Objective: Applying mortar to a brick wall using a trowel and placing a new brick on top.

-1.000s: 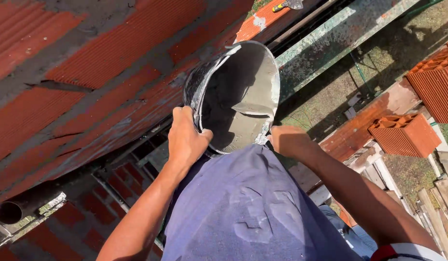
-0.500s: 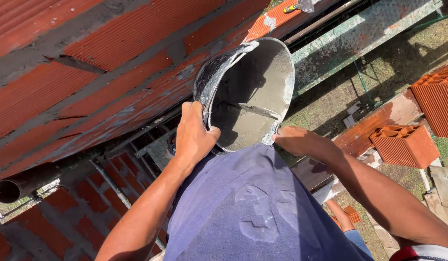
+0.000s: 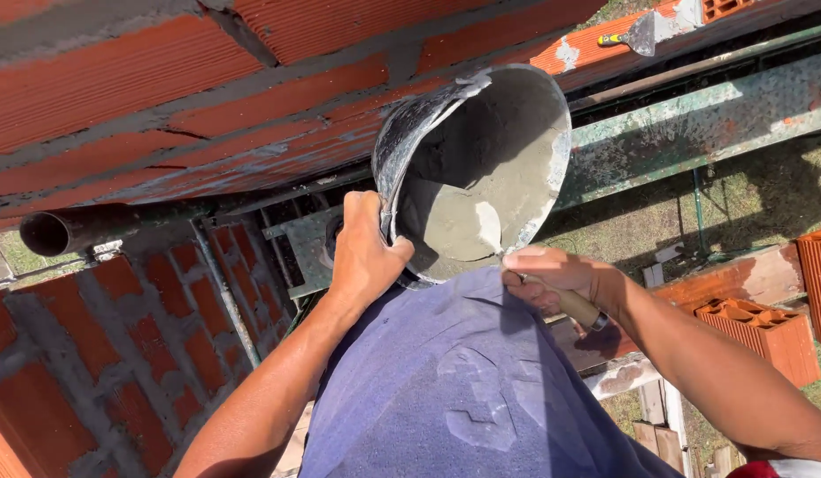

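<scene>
The left hand [image 3: 364,257] clamps the rim of the tilted bucket [image 3: 477,168], held against the brick wall [image 3: 162,97]. The right hand [image 3: 552,274] is closed on a trowel [image 3: 490,232] dipping into wet mortar [image 3: 481,212]. It looks heavy and slippery; the rim suits gripping.

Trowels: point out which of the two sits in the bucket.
The wooden-handled trowel in the right hand, its blade in the bucket mortar. The other trowel lies on the wall top.

A red hollow-brick wall [image 3: 162,97] with grey mortar joints fills the upper left, a green scaffold plank [image 3: 693,133] runs alongside, and sunlit grass [image 3: 747,208] with stacked bricks [image 3: 764,332] lies below.
</scene>
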